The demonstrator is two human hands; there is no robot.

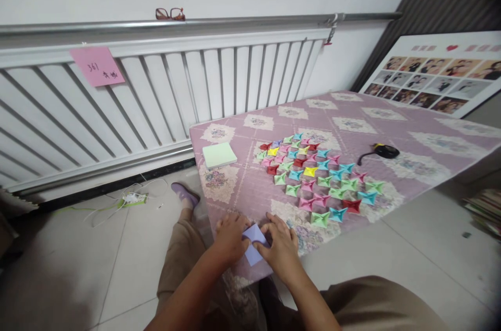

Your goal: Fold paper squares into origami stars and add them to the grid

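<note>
A lavender sheet of paper point(253, 245) lies partly folded at the near edge of the low table point(352, 127). My left hand point(230, 236) presses on its left side with fingers curled down. My right hand point(279, 245) pinches its right side. Both hands grip the paper against the patterned purple tablecloth. Beyond my hands, several folded paper pieces point(317, 177) in red, pink, green, blue and yellow lie in rows on the cloth.
A pale green pad of paper point(219, 154) sits at the table's left end. A black and yellow object point(381, 151) lies to the right. A white radiator point(156, 96) with a pink note point(97, 66), glasses point(170, 13), a photo board point(438, 78) and floor cables point(131, 199) surround it.
</note>
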